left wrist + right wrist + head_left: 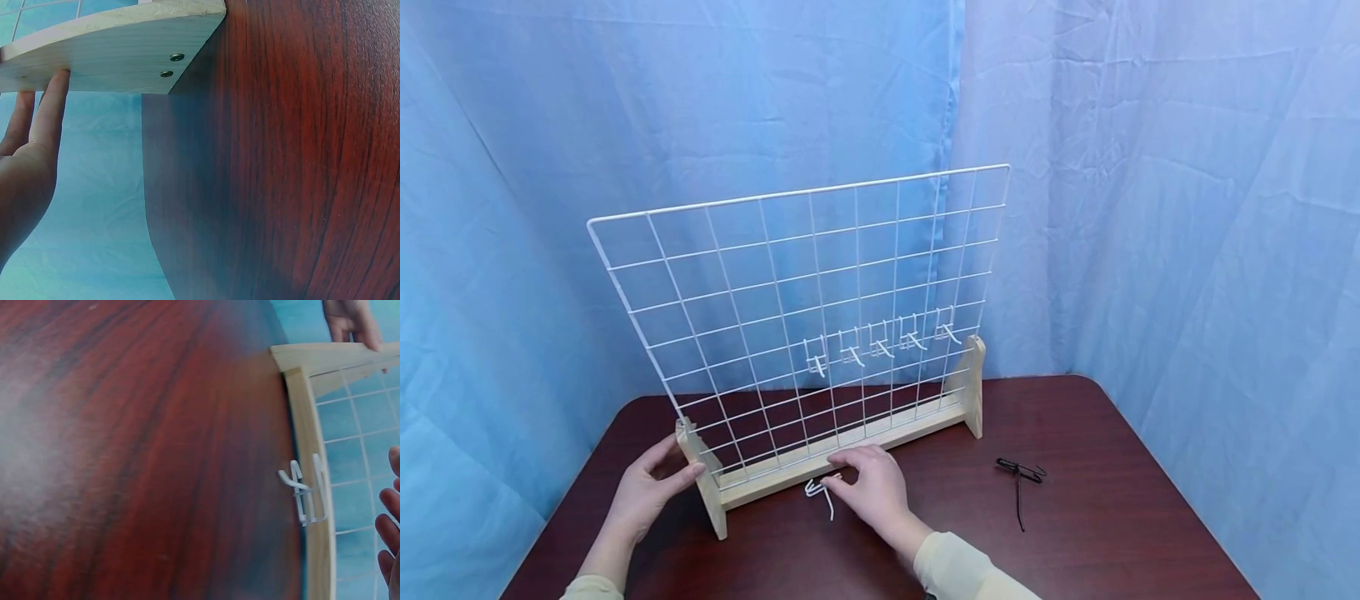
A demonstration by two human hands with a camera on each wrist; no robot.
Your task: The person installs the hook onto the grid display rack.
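A white wire grid panel (790,267) stands tilted in a pale wooden stand (850,435) on the table. My left hand (642,493) holds the stand's left end piece (703,483), thumb at its front edge and fingers farther back. In the left wrist view, fingers (50,112) touch that piece's outer face. A loose white wire hook (303,494) lies by the stand's front rail. Just over it hovers my right hand (874,490), its fingers apart from the hook in the right wrist view. Several white hooks (882,346) hang in a row on the grid's lower right.
On the right of the dark red-brown table (1097,467) lies a black wire hook (1019,483). The stand's right end piece (973,387) rises near the table's back. Blue curtains (1210,208) surround the table's back and sides.
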